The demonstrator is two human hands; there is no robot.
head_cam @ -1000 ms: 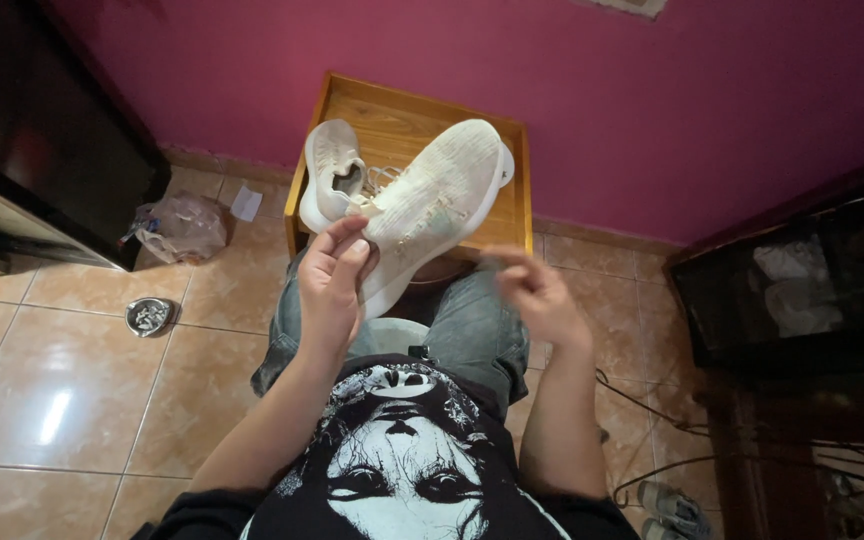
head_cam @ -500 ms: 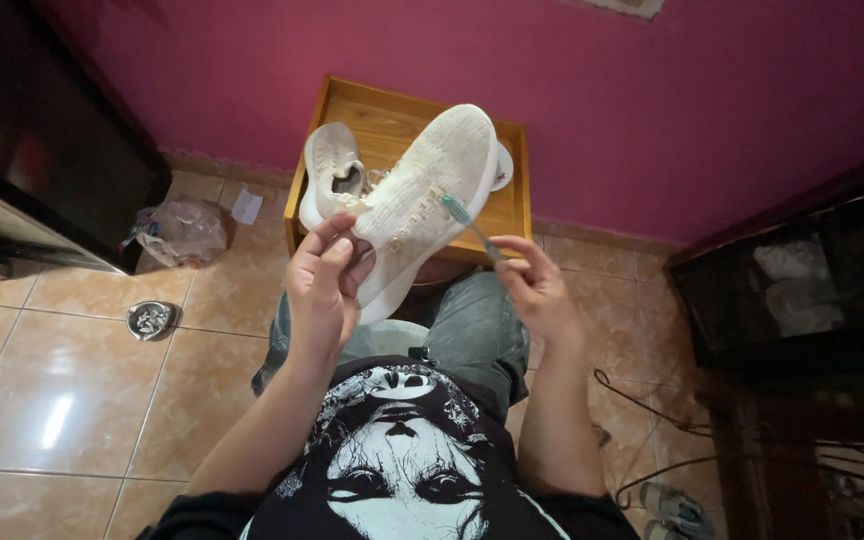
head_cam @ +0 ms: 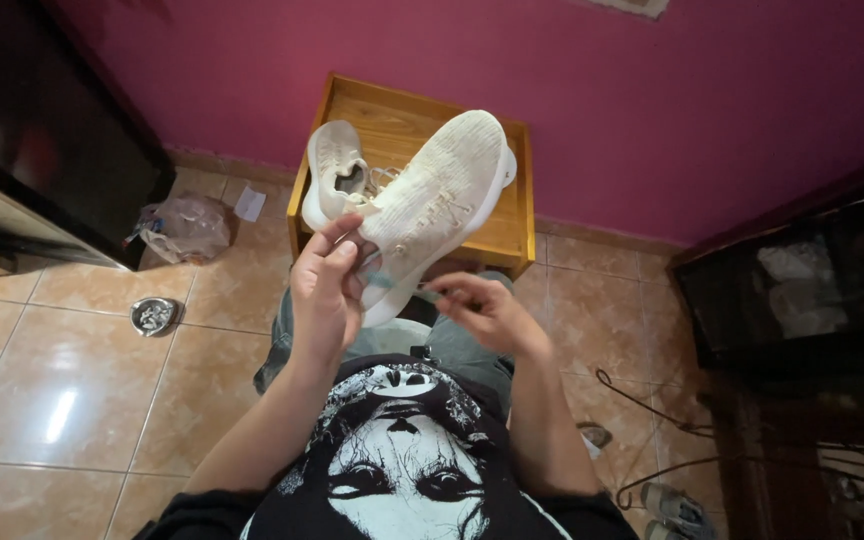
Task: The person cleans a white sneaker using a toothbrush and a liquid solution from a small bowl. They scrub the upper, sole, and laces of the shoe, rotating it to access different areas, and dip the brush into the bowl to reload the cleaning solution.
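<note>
While left hand (head_cam: 324, 290) is gripping white shoe (head_cam: 432, 205) at heel, right hand (head_cam: 480, 308) is pinching toothbrush (head_cam: 402, 285) just under fingers; scrubbing looks barely begun, second shoe (head_cam: 335, 180) waiting on wooden stool (head_cam: 512, 225) beyond.

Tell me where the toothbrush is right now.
In the head view, the toothbrush is in the right hand, against the near end of the white shoe that the left hand holds up, above the lap.

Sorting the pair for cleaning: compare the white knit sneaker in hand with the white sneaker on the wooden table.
The held white knit sneaker is gripped by the left hand, raised and tilted; the white sneaker on the wooden table rests untouched. The held one looks larger, being nearer the camera. Both are off-white, laced.
</note>
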